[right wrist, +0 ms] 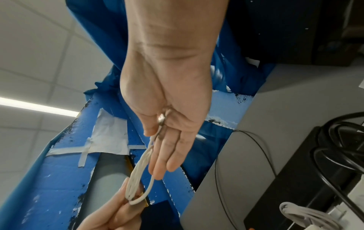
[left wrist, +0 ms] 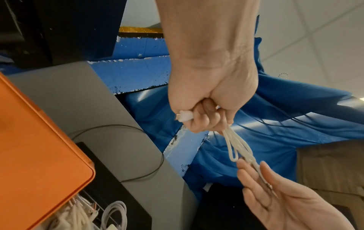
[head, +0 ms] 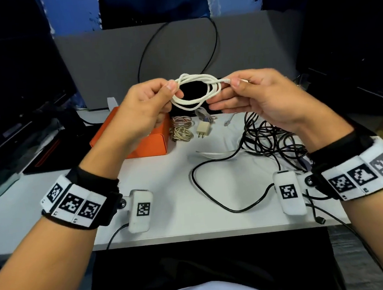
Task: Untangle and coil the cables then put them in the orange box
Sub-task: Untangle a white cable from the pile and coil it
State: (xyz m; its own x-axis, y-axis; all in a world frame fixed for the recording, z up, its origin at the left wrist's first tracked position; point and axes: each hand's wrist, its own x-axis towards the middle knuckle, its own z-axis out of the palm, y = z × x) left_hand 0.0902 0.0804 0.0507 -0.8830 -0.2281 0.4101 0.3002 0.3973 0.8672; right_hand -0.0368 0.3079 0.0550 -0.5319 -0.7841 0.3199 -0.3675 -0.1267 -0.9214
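Left hand (head: 148, 102) has thumb and fingers pinched on one side of the white cable (head: 196, 92) coil, right hand (head: 257, 95) pinches the plug end, other fingers loose. The coil's held up over the desk's (head: 177, 186) far edge. Looks like the last loop; next I'd tuck that end, then drop it in the orange box (head: 149, 141) at the far left. Black tangle (head: 274, 136) on the right still waits.

No legible text, brand, number or label in any view. Only sign-like marks: b/w square fiducial patterns, machine codes, not readable as words. Three on left wristband (head: 73, 204), one on white cam module (head: 140, 210) just beside it. Three on right wristband (head: 364, 173), one on its white cam module (head: 289, 192). Tiny marks under wristband squares too small to read.
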